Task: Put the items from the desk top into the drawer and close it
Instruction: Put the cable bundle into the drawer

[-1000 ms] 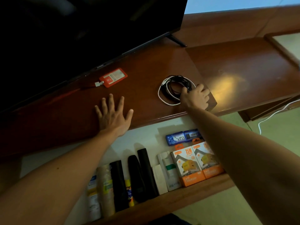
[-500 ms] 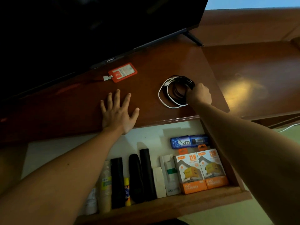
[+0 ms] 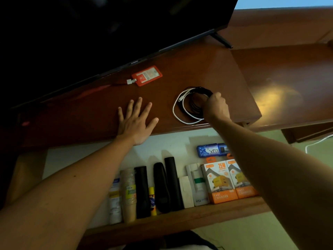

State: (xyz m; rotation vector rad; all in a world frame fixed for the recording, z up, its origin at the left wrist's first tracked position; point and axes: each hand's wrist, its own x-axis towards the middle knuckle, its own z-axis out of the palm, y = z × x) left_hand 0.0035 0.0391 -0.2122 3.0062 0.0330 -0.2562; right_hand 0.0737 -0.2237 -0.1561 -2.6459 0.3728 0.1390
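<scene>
Right hand (image 3: 215,108) now fisted on coiled cables (image 3: 189,105), fingertips hidden, left hand (image 3: 135,121) still flat, splayed.

This looks like a room in a home, maybe a bedroom or living room. A big dark television (image 3: 108,29) fills the upper left, standing on a polished wooden desk (image 3: 207,69). At the bottom, the open drawer (image 3: 171,224) keeps household things: charger boxes (image 3: 228,181), bottles, small packets.
</scene>
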